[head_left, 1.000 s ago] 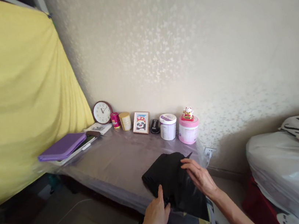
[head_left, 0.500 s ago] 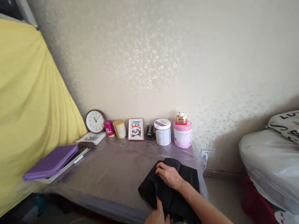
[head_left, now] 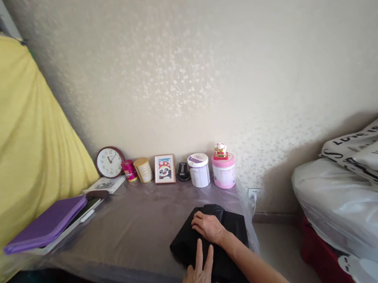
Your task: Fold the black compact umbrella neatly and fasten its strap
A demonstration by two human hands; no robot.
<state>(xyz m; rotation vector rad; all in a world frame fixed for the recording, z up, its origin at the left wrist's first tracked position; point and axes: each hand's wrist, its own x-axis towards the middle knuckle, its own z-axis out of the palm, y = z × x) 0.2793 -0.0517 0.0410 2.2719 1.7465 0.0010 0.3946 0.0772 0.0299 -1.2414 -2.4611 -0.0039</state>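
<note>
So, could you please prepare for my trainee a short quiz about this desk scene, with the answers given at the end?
1. True or false: the cat figurine sits on top of the pink-lidded tub.

2. What stands between the yellow-lidded container and the small black object?
a) the wall clock
b) the framed panda picture
c) the purple folder

3. Fill in the colour: the right hand rests on the ____ material.

Key: 1 true; 2 b; 3 black.

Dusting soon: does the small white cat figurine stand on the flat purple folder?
No, the figurine stands on the pink-lidded tub.
</note>
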